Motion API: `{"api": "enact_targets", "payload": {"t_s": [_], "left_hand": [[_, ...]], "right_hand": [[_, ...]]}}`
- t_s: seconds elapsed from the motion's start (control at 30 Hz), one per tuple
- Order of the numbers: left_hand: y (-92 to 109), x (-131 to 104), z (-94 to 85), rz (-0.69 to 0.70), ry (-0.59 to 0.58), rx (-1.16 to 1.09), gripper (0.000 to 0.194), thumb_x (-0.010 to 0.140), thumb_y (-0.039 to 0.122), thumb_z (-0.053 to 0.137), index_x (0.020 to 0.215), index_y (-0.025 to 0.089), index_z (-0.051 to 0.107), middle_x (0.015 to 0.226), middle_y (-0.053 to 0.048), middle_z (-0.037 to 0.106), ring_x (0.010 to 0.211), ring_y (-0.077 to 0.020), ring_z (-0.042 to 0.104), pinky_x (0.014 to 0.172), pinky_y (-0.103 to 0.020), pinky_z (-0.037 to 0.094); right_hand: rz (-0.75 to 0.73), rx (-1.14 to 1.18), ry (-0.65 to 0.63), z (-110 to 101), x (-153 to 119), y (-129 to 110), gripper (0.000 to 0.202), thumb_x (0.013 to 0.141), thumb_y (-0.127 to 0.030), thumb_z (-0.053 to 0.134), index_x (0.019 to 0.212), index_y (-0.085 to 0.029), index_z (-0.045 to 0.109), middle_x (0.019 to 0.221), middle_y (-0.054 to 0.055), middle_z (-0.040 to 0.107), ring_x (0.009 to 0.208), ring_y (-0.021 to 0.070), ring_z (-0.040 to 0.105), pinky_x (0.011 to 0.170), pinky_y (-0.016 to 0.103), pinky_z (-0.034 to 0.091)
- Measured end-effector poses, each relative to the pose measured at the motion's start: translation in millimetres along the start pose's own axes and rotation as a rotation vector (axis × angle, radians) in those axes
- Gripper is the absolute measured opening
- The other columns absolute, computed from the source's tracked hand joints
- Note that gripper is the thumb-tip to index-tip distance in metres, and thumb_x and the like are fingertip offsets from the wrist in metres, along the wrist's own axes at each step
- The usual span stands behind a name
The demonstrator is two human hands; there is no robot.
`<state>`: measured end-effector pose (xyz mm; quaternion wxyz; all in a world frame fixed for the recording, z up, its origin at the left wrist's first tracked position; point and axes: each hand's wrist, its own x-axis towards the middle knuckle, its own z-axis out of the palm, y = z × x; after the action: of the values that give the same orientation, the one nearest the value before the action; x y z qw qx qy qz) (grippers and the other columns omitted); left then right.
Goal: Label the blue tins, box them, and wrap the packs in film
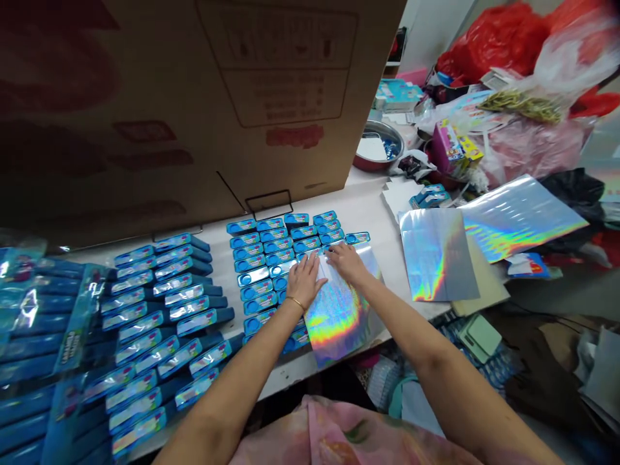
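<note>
A shiny holographic sheet (341,320) with rainbow reflections lies at the near right of a block of small blue boxes (250,276), partly covering them. My left hand (306,282) rests palm down along the sheet's left edge, fingers stretched out and thumb apart. Close by, my right hand (345,260) sits at the sheet's top edge, fingers spread and slightly bent onto the sheet and the boxes beneath. Neither hand visibly grips anything. The boxes stand in close rows with their narrow printed faces up; those under the sheet are hidden.
A big cardboard box (194,116) rises behind the rows. More blue boxes (159,310) stand at left, beside a plastic-wrapped stack (39,342). At right lie other holographic sheets (431,258), a metal bowl (380,145) and red plastic bags (498,39). The white table's front edge (290,374) is near my body.
</note>
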<state>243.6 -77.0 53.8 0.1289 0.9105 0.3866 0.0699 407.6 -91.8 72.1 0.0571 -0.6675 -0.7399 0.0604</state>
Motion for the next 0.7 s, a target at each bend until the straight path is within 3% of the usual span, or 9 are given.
{"api": "enact_targets", "payload": {"t_s": [0.2, 0.3, 0.4, 0.53, 0.63, 0.7], "left_hand": [[-1.4, -7.3, 8.1, -0.084, 0.042, -0.024, 0.055, 0.083, 0.047, 0.036, 0.130, 0.018, 0.037, 0.139, -0.011, 0.032, 0.128, -0.0266, 0.026, 0.099, -0.043, 0.024], [2.5, -5.0, 7.9, -0.112, 0.045, -0.050, 0.055, 0.082, 0.046, 0.038, 0.130, 0.018, 0.038, 0.139, -0.011, 0.032, 0.128, -0.0262, 0.026, 0.099, -0.043, 0.024], [1.8, 0.3, 3.6, -0.126, 0.057, -0.192, 0.053, 0.082, 0.044, 0.041, 0.127, 0.018, 0.041, 0.139, -0.010, 0.033, 0.129, -0.0257, 0.025, 0.101, -0.044, 0.022], [-15.8, -17.3, -18.7, -0.266, 0.179, -0.691, 0.047, 0.083, 0.046, 0.037, 0.115, 0.016, 0.054, 0.130, -0.011, 0.046, 0.123, -0.0235, 0.035, 0.100, -0.042, 0.027], [-28.1, -64.8, -43.4, -0.586, 0.219, -1.280, 0.061, 0.083, 0.056, 0.023, 0.110, 0.013, 0.057, 0.110, -0.014, 0.060, 0.102, -0.0223, 0.055, 0.088, -0.040, 0.041], [-30.4, -103.8, -57.6, -0.687, 0.143, -1.572, 0.064, 0.077, 0.061, 0.033, 0.109, 0.011, 0.057, 0.107, -0.016, 0.060, 0.098, -0.0232, 0.057, 0.085, -0.038, 0.043]], "right_hand": [[-0.132, 0.006, 0.017, 5.8, -14.1, 3.7, 0.024, 0.085, -0.014, 0.043, 0.104, -0.015, 0.058, 0.115, 0.010, 0.056, 0.105, 0.0202, 0.047, 0.087, 0.034, 0.037], [-0.118, 0.063, 0.042, -15.8, -27.0, -1.3, 0.020, 0.083, -0.013, 0.045, 0.094, -0.016, 0.061, 0.112, 0.009, 0.058, 0.101, 0.0195, 0.050, 0.086, 0.033, 0.039], [-0.039, 0.270, 0.115, -50.3, -42.9, -15.3, 0.015, 0.080, -0.017, 0.047, 0.080, -0.017, 0.063, 0.096, 0.009, 0.062, 0.089, 0.0190, 0.054, 0.079, 0.033, 0.041], [0.257, 0.853, 0.102, -81.4, -53.4, -47.8, 0.014, 0.075, -0.027, 0.051, 0.070, -0.017, 0.060, 0.068, 0.002, 0.060, 0.065, 0.0131, 0.054, 0.061, 0.026, 0.042], [0.551, 1.323, -0.043, -74.6, -54.6, -82.1, 0.018, 0.067, -0.035, 0.060, 0.066, -0.017, 0.059, 0.059, -0.001, 0.058, 0.053, 0.0098, 0.051, 0.051, 0.022, 0.037], [0.675, 1.535, -0.142, -61.0, -58.5, -106.6, 0.022, 0.060, -0.037, 0.064, 0.065, -0.016, 0.059, 0.062, 0.000, 0.061, 0.051, 0.0084, 0.050, 0.047, 0.021, 0.035]]}}
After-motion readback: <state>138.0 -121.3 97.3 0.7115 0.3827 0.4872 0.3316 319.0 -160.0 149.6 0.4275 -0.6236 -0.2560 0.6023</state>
